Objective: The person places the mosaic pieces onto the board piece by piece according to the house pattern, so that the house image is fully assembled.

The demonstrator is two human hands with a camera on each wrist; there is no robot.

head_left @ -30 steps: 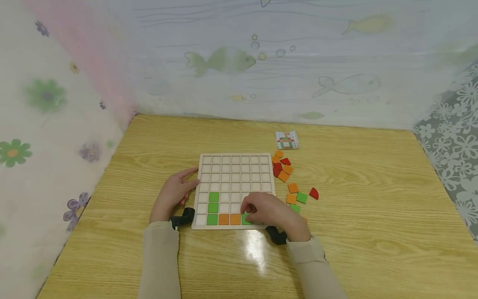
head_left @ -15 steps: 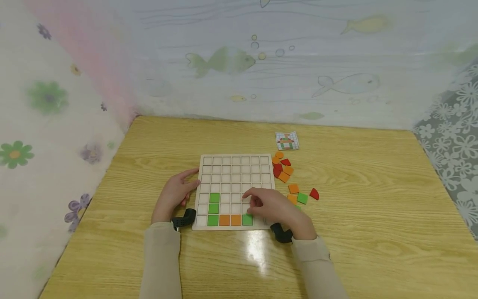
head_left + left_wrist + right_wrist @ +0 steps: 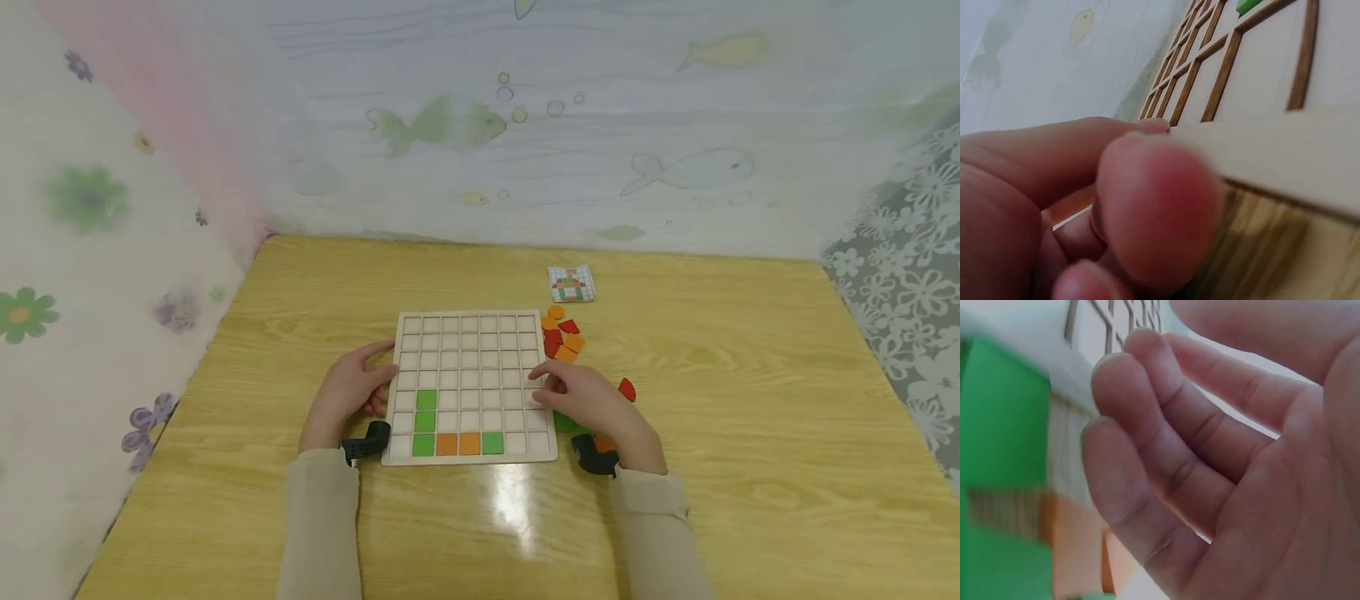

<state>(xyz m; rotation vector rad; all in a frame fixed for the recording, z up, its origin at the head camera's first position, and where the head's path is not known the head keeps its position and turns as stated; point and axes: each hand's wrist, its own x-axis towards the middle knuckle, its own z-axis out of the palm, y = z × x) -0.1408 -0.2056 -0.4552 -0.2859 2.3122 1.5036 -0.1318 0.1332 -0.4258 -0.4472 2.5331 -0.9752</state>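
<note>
A square wooden grid board [image 3: 468, 342] lies on the table. Three green square tiles [image 3: 426, 421] form a column in it, with two orange tiles [image 3: 447, 444] and another green tile [image 3: 492, 442] along the bottom row. My left hand [image 3: 351, 392] touches the board's left edge; in the left wrist view the index finger [image 3: 1085, 147] reaches the rim and the thumb [image 3: 1160, 212] is close beside it. Over the board's right edge is my right hand [image 3: 588, 396], fingers loosely bent and holding nothing. The right wrist view shows green tiles [image 3: 1004, 412] and an orange tile [image 3: 1075, 550] beneath it.
Loose orange tiles [image 3: 573, 342] and red pieces [image 3: 553, 342] lie right of the board. A red quarter-round piece [image 3: 627, 389] sits beyond my right hand, which hides some tiles. A small pattern card [image 3: 571, 284] lies behind, towards the wall [image 3: 450, 225].
My right hand has moved right, from above the bottom-row green tile to the board's right edge, uncovering that tile and the cells beside it. My left hand stays at the left edge.
</note>
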